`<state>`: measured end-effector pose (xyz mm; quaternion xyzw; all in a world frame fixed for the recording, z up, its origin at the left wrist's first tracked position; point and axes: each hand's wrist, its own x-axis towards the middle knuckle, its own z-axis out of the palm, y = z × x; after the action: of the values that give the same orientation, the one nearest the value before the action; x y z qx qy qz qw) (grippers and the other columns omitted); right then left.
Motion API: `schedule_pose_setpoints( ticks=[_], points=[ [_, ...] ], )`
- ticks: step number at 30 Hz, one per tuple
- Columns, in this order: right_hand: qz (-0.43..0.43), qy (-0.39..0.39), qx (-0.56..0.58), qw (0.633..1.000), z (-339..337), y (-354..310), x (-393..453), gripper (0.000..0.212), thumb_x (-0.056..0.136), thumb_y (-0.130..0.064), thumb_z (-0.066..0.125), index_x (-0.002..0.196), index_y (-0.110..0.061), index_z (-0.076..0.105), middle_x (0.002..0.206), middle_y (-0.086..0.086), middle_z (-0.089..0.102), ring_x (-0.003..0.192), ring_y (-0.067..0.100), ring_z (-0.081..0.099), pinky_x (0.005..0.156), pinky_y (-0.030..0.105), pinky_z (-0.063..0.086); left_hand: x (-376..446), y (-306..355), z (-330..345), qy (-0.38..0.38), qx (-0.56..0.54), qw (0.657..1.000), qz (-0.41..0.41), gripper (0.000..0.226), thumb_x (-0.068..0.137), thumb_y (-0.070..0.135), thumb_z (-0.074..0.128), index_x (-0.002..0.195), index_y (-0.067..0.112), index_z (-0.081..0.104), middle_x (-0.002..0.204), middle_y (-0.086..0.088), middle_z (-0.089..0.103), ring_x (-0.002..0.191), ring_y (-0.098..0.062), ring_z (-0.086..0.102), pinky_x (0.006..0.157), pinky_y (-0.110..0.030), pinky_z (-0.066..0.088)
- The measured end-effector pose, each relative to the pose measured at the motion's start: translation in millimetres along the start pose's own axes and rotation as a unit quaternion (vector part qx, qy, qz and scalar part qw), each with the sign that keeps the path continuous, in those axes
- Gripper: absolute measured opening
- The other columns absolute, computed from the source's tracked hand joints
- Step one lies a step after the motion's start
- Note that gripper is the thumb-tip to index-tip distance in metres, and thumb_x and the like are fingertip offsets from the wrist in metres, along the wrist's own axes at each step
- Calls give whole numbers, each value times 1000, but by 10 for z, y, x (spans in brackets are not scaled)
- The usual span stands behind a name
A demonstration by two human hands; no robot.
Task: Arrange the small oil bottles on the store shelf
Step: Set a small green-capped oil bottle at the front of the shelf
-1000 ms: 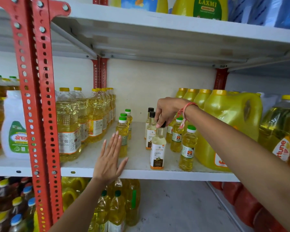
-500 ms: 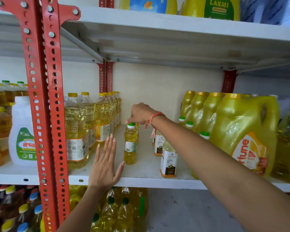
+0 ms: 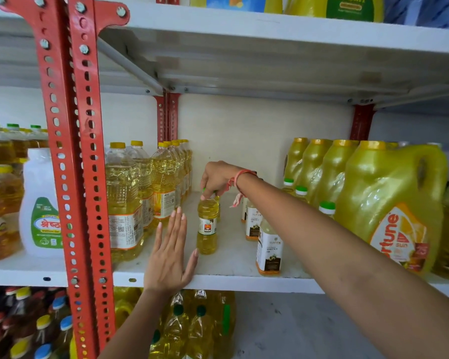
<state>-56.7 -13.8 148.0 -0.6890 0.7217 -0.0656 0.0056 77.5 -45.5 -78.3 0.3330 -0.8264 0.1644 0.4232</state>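
My right hand (image 3: pixel 218 178) reaches across the white shelf (image 3: pixel 231 278) and grips the cap of a small yellow oil bottle (image 3: pixel 207 226) standing upright in the middle. My left hand (image 3: pixel 170 257) lies flat and open on the shelf's front edge, just left of that bottle, its thumb close to the bottle's base. Two small coconut oil bottles with white labels (image 3: pixel 268 251) (image 3: pixel 253 224) stand to the right under my forearm. Small green-capped bottles (image 3: pixel 327 208) (image 3: pixel 287 183) show behind my arm, partly hidden.
Tall yellow-capped oil bottles (image 3: pixel 123 203) line the left side beside the red perforated upright (image 3: pixel 73 161). Large yellow jugs (image 3: pixel 389 208) fill the right. A white jug (image 3: pixel 40 203) stands further left. More bottles (image 3: pixel 192 327) sit on the lower shelf.
My right hand left the black-capped coconut oil bottle, moved left and closed on the small yellow bottle's cap. My left hand stayed flat on the shelf edge. The camera shifted left.
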Motion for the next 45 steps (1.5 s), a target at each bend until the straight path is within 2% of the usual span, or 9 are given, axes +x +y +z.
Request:
schedule_pose_setpoints(
  ticks=[4,9,12,16,18,26,32,37,45],
  points=[
    [11,26,21,999,53,12,21,45,75,-20,80,111,5,69,101,18,75,52,13,61,80,32,60,-4,-6,18,7,-33,999,-2,67,99,27,26,157,-3,15,167,-19,10,154,-30,10,125,-40,-1],
    [-7,30,25,999,12,-21,-92,48,72,-25,82,108,6,69,96,16,74,73,25,71,90,38,58,-6,-20,34,19,-54,998,-12,65,98,22,26,156,-6,16,166,-22,11,154,-31,9,125,-39,0],
    [-20,10,30,999,-20,-45,-207,46,73,-24,81,106,6,69,92,13,73,64,23,68,92,38,57,8,-25,27,25,-59,998,-9,65,98,20,26,156,-7,16,166,-22,11,154,-32,9,126,-39,-2],
    [-47,-16,-12,999,-61,-82,-362,50,77,-33,76,108,6,72,106,17,76,95,28,73,98,38,53,8,-7,23,25,-64,998,-9,63,99,21,25,156,-7,18,166,-22,12,154,-31,9,125,-38,-2],
    [-52,-17,-24,998,-69,-94,-410,50,77,-35,76,107,4,73,107,16,76,100,28,72,99,37,52,-3,0,21,24,-66,998,-10,63,100,21,25,156,-7,18,166,-22,12,154,-31,9,125,-38,-3],
    [-52,-21,0,998,-60,-53,-448,43,75,-32,78,103,2,75,104,16,77,80,25,72,97,37,54,-9,-7,16,21,-60,998,-6,63,99,21,27,156,-5,18,166,-21,13,155,-29,9,126,-39,-2],
    [-52,-17,34,998,-37,-61,-447,39,75,-26,79,101,2,76,102,16,77,78,28,72,94,36,56,-20,4,12,12,-59,998,-5,63,100,23,25,156,-5,18,166,-21,13,155,-28,8,125,-39,-2],
    [-48,-16,50,997,-37,-76,-438,39,75,-25,79,101,3,75,101,17,77,90,30,75,91,34,57,-20,-17,29,9,-58,998,-10,63,101,23,25,156,-5,18,166,-20,12,155,-28,8,125,-38,-3],
    [-48,0,56,997,-9,-59,-505,40,75,-27,79,104,0,75,100,15,77,82,27,75,92,33,57,3,-26,30,-14,-69,997,-15,62,104,27,21,158,-1,13,168,-15,6,155,-23,2,124,-35,-9]
  ],
)
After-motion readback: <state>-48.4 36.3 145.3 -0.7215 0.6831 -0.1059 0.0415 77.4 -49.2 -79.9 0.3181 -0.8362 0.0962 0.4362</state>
